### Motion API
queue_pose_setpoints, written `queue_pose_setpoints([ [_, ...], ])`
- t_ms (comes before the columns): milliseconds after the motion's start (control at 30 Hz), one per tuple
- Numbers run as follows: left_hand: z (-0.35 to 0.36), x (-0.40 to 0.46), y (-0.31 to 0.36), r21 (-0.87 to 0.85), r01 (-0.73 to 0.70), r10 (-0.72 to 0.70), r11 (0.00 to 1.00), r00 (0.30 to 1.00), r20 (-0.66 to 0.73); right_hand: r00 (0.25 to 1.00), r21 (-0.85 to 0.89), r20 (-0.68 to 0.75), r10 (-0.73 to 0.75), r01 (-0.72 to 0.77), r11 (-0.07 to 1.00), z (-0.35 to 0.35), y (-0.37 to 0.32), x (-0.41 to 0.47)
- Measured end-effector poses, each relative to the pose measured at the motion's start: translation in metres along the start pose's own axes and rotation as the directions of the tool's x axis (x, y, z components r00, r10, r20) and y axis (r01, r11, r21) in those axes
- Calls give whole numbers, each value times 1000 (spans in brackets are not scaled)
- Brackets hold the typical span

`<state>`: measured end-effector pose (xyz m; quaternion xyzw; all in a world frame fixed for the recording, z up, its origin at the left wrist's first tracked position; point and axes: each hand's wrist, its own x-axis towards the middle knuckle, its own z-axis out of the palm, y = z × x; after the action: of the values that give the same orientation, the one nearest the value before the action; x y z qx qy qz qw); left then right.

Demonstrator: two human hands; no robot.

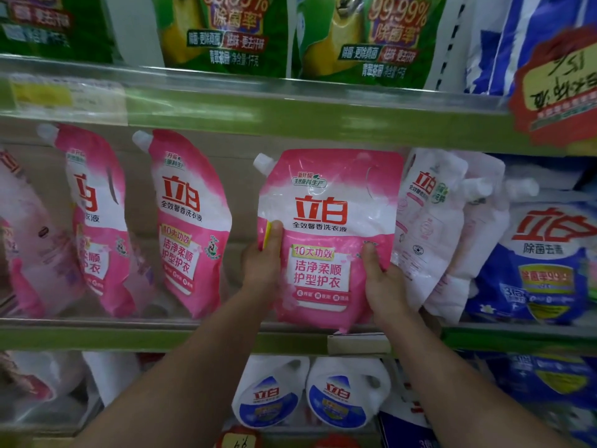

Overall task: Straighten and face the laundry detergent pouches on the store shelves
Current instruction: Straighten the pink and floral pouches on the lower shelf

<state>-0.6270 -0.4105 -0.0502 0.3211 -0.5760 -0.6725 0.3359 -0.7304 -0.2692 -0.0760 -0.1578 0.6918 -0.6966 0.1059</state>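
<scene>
A pink and white detergent pouch (326, 221) stands upright on the middle shelf (129, 337), label facing me, white spout at its top left. My left hand (263, 260) grips its left edge, thumb on the front. My right hand (384, 282) grips its lower right side, thumb on the front. Two more pink pouches (190, 218) (97, 215) stand to the left, tilted and turned partly sideways. Right of the held pouch, pale pouches (433, 221) lean with their backs or sides showing.
Blue and white pouches (546, 263) fill the shelf's right end. Green pouches (365, 37) stand on the shelf above, behind a clear rail. White jugs (342, 392) sit on the shelf below. A red price sign (559, 88) hangs at the upper right.
</scene>
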Motion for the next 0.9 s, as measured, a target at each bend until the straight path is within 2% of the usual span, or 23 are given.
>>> queue_pose_setpoints([
  [233,10,-9,-11,-26,-28,26,999,997,-76,997,42,-83,2,2,999,4,2,1],
  [367,13,-27,-31,80,-62,75,995,982,-172,993,69,-109,-32,40,997,13,1,0],
  [500,17,-39,-37,201,6,23,980,990,-142,992,52,-111,-65,72,996,28,3,2],
  [767,11,-40,-36,336,31,-14,941,999,-51,985,90,-124,-117,128,988,56,-3,0],
  [900,4,-27,-36,329,-1,22,944,998,-62,996,82,7,-91,90,993,64,-6,-5],
])
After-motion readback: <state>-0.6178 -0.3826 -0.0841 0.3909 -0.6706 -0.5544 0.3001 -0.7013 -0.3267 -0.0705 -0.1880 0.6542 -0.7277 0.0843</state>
